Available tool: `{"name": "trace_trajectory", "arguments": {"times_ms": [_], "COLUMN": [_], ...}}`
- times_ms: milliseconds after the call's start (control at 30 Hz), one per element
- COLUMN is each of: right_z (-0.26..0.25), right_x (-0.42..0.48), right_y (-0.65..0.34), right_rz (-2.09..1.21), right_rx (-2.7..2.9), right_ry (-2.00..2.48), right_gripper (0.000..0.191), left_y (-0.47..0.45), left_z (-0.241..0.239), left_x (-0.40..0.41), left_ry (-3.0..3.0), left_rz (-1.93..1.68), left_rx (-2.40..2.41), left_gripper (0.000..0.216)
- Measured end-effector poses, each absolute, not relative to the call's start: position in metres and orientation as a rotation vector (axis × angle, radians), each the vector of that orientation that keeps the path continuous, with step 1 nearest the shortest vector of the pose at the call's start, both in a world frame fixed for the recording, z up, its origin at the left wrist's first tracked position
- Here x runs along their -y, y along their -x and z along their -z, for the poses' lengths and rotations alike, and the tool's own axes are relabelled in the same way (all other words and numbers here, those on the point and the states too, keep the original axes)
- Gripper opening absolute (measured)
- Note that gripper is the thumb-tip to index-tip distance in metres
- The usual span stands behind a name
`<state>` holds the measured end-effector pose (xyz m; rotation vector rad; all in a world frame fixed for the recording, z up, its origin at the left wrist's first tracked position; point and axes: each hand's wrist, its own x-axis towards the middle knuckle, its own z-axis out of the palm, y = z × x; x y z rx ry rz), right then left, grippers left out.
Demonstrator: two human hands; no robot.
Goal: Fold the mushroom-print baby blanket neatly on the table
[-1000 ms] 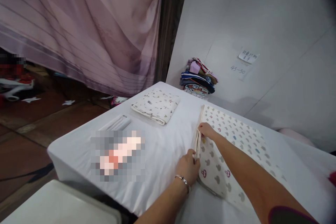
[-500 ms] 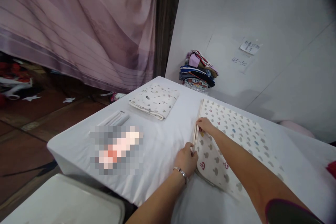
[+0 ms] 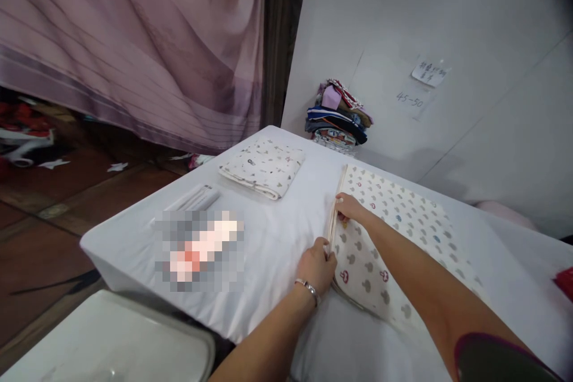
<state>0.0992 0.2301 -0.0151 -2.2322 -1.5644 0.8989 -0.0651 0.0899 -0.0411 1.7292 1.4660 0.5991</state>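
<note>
A cream cloth (image 3: 394, 203) printed with grey, red and blue mushrooms lies folded in layers on the white-covered table (image 3: 264, 239). My left hand (image 3: 317, 264), with a bracelet at the wrist, pinches the layered left edge of this cloth near its front corner. Farther up the same edge, my right hand (image 3: 350, 209) grips the cloth between thumb and fingers. Its forearm crosses over the cloth and hides part of the print. Beyond my hands, to the left, rests a second folded cream cloth (image 3: 264, 168) with small scattered prints.
A slim white package (image 3: 190, 203) lies left on the table, beside a pixelated patch (image 3: 201, 250). Folded clothes (image 3: 338, 116) are stacked against the grey wall (image 3: 447, 18). A pink curtain (image 3: 179, 42) hangs at left; a white stool-like surface (image 3: 111, 340) stands in front.
Both hands keep their hold on the cloth's left edge in almost the same place. The view has shifted very slightly; the cloths lie as before.
</note>
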Motion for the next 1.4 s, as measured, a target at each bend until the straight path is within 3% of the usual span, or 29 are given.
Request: {"name": "trace_trajectory", "arguments": {"times_ms": [100, 333, 600, 800, 933, 1033, 1133, 1233, 1400], "right_z": [0.017, 0.028, 0.016, 0.031, 0.047, 0.047, 0.034, 0.016, 0.002], "right_x": [-0.223, -0.202, -0.175, -0.049, 0.041, 0.089, 0.127, 0.151, 0.147], "right_y": [-0.101, -0.098, -0.096, -0.113, -0.167, -0.230, -0.293, -0.334, -0.348], "right_rz": [-0.775, -0.523, -0.499, -0.358, -0.231, -0.113, -0.085, -0.343, -0.651], "right_rx": [1.571, 1.697, 1.831, 2.049, 2.081, 1.898, 1.301, 0.623, 0.466], "right_ry": [2.231, 2.151, 2.011, 1.604, 1.686, 1.905, 2.257, 2.406, 2.321], "right_gripper": [0.044, 0.009, 0.018, 0.027, 0.032, 0.029, 0.030, 0.032, 0.024], "left_y": [0.065, 0.066, 0.067, 0.070, 0.072, 0.073, 0.072, 0.069, 0.064], "left_z": [0.041, 0.040, 0.045, 0.042, 0.038, 0.037, 0.036, 0.034, 0.024], "left_x": [-0.090, -0.091, -0.094, -0.098, -0.100, -0.102, -0.105, -0.108, -0.108], "left_ry": [-1.760, -1.778, -1.736, -1.689, -1.685, -1.694, -1.721, -1.733, -1.687], "left_rz": [-0.570, -0.530, -0.587, -0.574, -0.578, -0.568, -0.542, -0.526, -0.498], "left_rx": [-1.508, -1.526, -1.499, -1.495, -1.491, -1.494, -1.507, -1.562, -1.637], "left_gripper": [0.028, 0.031, 0.031, 0.030, 0.028, 0.029, 0.030, 0.030, 0.032]}}
